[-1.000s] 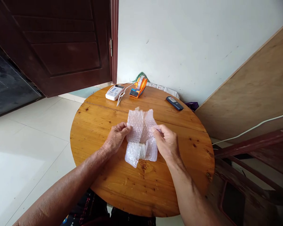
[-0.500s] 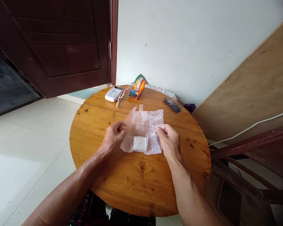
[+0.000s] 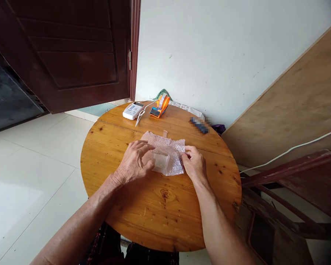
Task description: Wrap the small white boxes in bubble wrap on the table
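A sheet of clear bubble wrap [image 3: 175, 147] lies on the round wooden table [image 3: 165, 221], its left part folded over. Through the plastic shows a small flat rectangular pale item [image 3: 161, 161]; its kind I cannot make out. My left hand [image 3: 136, 160] is at the wrap's left side, thumb and fingers apart, fingertips slightly blurred over the folded layer. With thumb and fingers, my right hand [image 3: 194, 162] pinches the right edge of the wrap. A small strip of clear tape or plastic [image 3: 164, 133] sticks out past the wrap's far edge.
Toward the back stand a white box-shaped device [image 3: 133, 110] with a white cable [image 3: 140, 117] and an orange tape dispenser [image 3: 160, 106]. A dark blurred-out object [image 3: 199, 125] lies at the back right. Behind the table rises a white wall [image 3: 209, 55].
The left flap of bubble wrap, raised by my left hand before, now lies over the flat item. My left hand has let go and its fingers have spread. My right hand stays at the right edge.
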`<state>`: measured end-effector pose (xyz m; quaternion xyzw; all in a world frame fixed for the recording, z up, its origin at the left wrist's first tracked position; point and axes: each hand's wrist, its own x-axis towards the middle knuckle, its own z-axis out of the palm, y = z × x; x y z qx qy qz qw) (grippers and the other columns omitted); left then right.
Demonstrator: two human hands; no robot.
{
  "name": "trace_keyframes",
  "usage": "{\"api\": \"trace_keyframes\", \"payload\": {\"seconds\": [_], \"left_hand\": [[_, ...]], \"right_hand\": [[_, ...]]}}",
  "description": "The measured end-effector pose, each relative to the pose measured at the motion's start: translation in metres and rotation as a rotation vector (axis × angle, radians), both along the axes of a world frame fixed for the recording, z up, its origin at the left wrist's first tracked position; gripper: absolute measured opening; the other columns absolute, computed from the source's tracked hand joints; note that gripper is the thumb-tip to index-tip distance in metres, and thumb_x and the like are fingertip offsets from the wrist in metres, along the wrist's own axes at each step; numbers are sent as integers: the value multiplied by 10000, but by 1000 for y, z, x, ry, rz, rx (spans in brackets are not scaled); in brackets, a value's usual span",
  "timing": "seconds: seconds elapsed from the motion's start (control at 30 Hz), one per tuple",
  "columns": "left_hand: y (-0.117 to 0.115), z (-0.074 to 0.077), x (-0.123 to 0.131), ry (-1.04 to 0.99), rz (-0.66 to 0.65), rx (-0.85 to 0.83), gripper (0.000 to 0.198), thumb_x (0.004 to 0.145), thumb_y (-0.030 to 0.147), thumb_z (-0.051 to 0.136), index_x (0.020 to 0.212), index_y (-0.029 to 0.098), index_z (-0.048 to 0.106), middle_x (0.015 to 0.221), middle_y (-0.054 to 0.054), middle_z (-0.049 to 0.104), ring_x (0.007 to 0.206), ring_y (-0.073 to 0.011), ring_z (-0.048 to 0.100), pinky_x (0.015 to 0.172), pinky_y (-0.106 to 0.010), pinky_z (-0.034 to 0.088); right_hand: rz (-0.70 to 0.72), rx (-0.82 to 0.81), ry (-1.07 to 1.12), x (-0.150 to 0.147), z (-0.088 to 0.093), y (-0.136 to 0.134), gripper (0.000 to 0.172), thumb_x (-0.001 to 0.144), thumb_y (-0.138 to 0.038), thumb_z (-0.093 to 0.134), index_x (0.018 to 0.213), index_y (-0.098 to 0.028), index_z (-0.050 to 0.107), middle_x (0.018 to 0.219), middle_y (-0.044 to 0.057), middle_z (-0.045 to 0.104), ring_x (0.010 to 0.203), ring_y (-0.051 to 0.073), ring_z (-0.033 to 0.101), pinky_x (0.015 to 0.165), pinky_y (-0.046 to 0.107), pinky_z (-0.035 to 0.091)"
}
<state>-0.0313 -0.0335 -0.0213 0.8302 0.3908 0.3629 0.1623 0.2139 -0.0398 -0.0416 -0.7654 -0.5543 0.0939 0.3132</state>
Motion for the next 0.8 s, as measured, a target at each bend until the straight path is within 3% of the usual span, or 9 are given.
{"api": "trace_keyframes", "payload": {"seconds": [0.1, 0.17, 0.33, 0.43, 0.53, 0.63, 0.7, 0.8], "left_hand": [[0, 6, 1, 202, -119, -15, 553, 757, 301, 607, 1285, 148, 558, 1213, -144, 668, 1258, -311, 534, 1139, -520, 309], [0, 12, -1, 285, -146, -29, 608, 738, 295, 621, 1318, 132, 534, 1152, -145, 682, 1174, -306, 584, 1139, -511, 313], [-24, 29, -6, 290, -148, -28, 402, 769, 322, 616, 1141, 173, 643, 921, -72, 695, 921, -253, 635, 1094, -505, 349], [-57, 35, -6, 419, -316, -41, 172, 786, 318, 626, 912, 212, 678, 874, -49, 658, 904, -239, 607, 1038, -484, 387], [-84, 38, -5, 531, -458, -93, 254, 717, 359, 712, 909, 200, 664, 1021, -81, 638, 985, -277, 577, 979, -492, 430], [-90, 41, -4, 507, -514, -202, 186, 744, 337, 714, 848, 194, 654, 985, -65, 640, 945, -254, 599, 919, -438, 477], [-82, 38, -2, 394, -470, -282, 77, 837, 266, 621, 828, 197, 653, 908, -40, 639, 849, -196, 624, 832, -351, 509], [-65, 23, 7, 185, -128, -283, 170, 898, 186, 499, 953, 198, 659, 955, -51, 634, 788, -167, 639, 750, -319, 529]], "right_hand": [[3, -13, -14, 0, -1, 0, 250, 812, -276, 550, 1028, -220, 663, 851, 52, 774, 738, 227, 680, 622, 288, 403], [6, -23, -24, -1, 0, 0, 236, 819, -278, 554, 1023, -225, 660, 841, 45, 771, 726, 222, 674, 615, 284, 395], [-16, -69, -27, -4, 5, 0, 220, 826, -280, 564, 1027, -243, 645, 833, 20, 763, 762, 226, 664, 593, 279, 355], [-15, -52, -45, -6, 6, 0, 275, 805, -241, 579, 1077, -254, 615, 863, 4, 749, 785, 218, 652, 585, 274, 331], [-16, 26, -112, -7, 3, -2, 357, 775, -209, 589, 1129, -251, 583, 897, 9, 711, 763, 200, 621, 578, 268, 315], [1, 115, -193, -10, 1, -5, 252, 758, -172, 566, 998, -230, 617, 882, 28, 679, 754, 196, 595, 622, 282, 342], [46, 157, -247, -12, 2, -7, 174, 758, -148, 545, 891, -218, 633, 858, 44, 677, 784, 211, 596, 685, 308, 371], [162, 245, -275, -18, 10, -12, 152, 770, -152, 532, 840, -209, 655, 852, 65, 695, 859, 246, 616, 782, 361, 401]]}}
